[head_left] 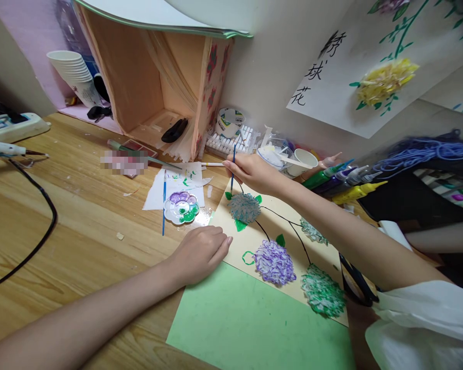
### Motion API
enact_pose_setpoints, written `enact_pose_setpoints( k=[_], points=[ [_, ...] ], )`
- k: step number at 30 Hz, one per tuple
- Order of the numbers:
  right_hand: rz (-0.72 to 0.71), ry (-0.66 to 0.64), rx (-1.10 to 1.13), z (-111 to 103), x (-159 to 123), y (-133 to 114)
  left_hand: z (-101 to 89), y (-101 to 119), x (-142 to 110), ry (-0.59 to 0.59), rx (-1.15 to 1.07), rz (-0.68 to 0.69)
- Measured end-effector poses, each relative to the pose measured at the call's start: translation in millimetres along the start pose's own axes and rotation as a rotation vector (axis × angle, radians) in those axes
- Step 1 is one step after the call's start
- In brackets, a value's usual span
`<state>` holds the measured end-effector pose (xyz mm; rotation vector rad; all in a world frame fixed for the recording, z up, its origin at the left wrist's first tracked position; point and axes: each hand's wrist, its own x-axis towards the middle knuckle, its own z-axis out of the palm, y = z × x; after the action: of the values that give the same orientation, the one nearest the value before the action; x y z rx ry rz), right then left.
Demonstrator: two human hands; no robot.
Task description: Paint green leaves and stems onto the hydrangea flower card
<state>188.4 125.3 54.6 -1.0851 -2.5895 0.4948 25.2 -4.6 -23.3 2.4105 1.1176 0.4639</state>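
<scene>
My right hand (252, 172) pinches a thin blue paintbrush (233, 160), held upright. Its bristles are at a small green leaf beside a grey-blue ruffled flower (244, 208) on a cream sheet (237, 252). The sheet also carries a purple-white flower (274, 262), a green-white flower (323, 290), another partly hidden by my right forearm, dark stems, and a green leaf outline (248, 258). My left hand (202, 254) rests in a loose fist at the sheet's left edge, fingertips mostly hidden. Left of the sheet, a flower-shaped palette (181, 207) holds purple and green paint.
A second blue brush (164, 200) lies by a paint-smeared white paper (154, 192). Green paper (262, 324) lies under the cream sheet. Behind are an open box (139, 77), a tape roll (230, 122) and paint bottles (357, 192). A black cord (48, 198) curves at left. Another forearm (447, 239) shows at right.
</scene>
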Motion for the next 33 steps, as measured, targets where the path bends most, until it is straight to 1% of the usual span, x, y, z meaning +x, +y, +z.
enact_pose_setpoints(
  k=[6,15,21,24,28,33],
  points=[
    [-0.008,0.024,0.039,-3.9,-0.7,-1.9,0.2,-0.4,0.1,0.006,-0.001,0.008],
    [-0.022,-0.012,0.063,-0.1,0.1,-4.7,0.3,-0.8,0.2,0.012,-0.002,0.007],
    [-0.015,0.021,0.067,-1.4,-0.5,-3.0,0.7,-0.5,-0.1,0.014,0.0,0.006],
    [-0.004,0.012,0.077,-2.2,-1.8,-2.9,0.0,-0.2,0.6,0.006,-0.001,0.004],
    [0.0,-0.005,0.085,0.2,-1.5,-2.8,-0.8,0.1,0.7,0.001,-0.002,-0.001],
    [0.002,0.028,0.073,3.7,1.1,1.0,-0.4,-0.1,-0.2,-0.001,0.002,0.0]
  ],
)
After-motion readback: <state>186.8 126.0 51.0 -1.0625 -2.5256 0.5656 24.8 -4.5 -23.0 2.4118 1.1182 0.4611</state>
